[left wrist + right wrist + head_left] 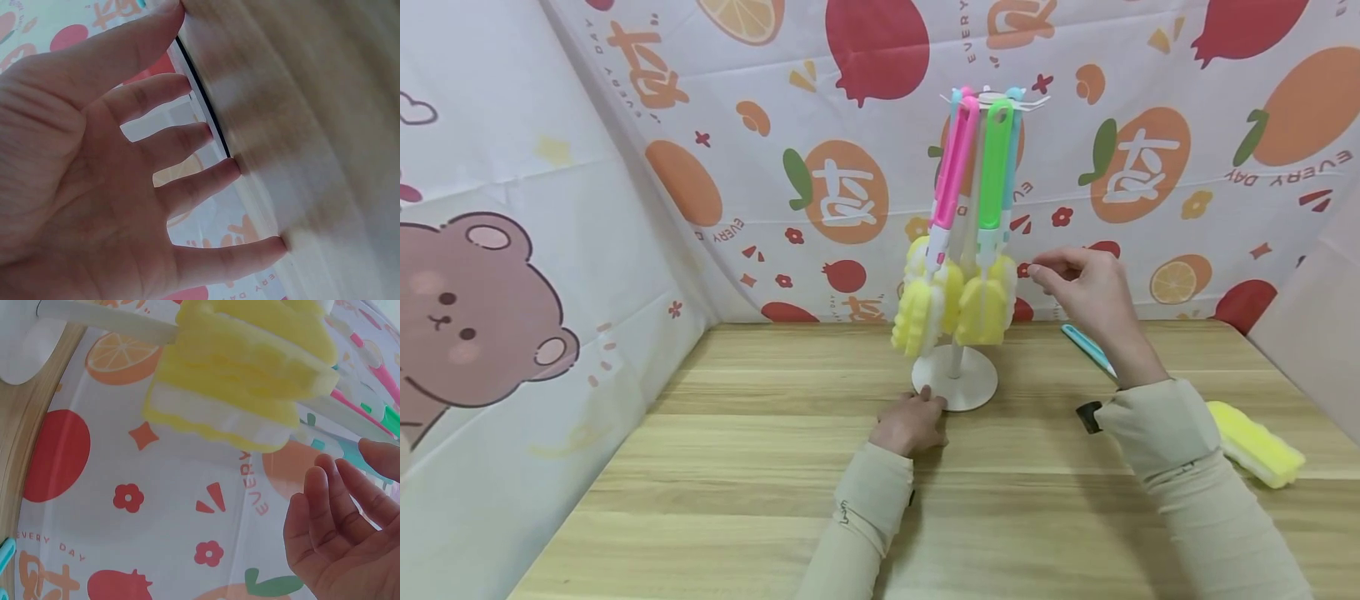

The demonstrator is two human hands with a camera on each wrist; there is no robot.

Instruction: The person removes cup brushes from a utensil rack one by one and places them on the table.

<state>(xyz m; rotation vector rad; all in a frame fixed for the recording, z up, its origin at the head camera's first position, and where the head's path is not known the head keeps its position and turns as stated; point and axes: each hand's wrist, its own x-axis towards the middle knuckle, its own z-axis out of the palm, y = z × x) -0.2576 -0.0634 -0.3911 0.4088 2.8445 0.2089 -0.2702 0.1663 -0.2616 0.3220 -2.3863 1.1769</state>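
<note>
Brushes (951,187) hang from the white stand (976,385) near the back edge of the counter (737,500), where from afar I see right hand (1086,287) and left hand (912,423) close by, both gripping nothing, so a sideways bump against that high load could topple it.

Stand (974,388), sponge (1257,446), handle (1086,347) on table (737,467)
</note>
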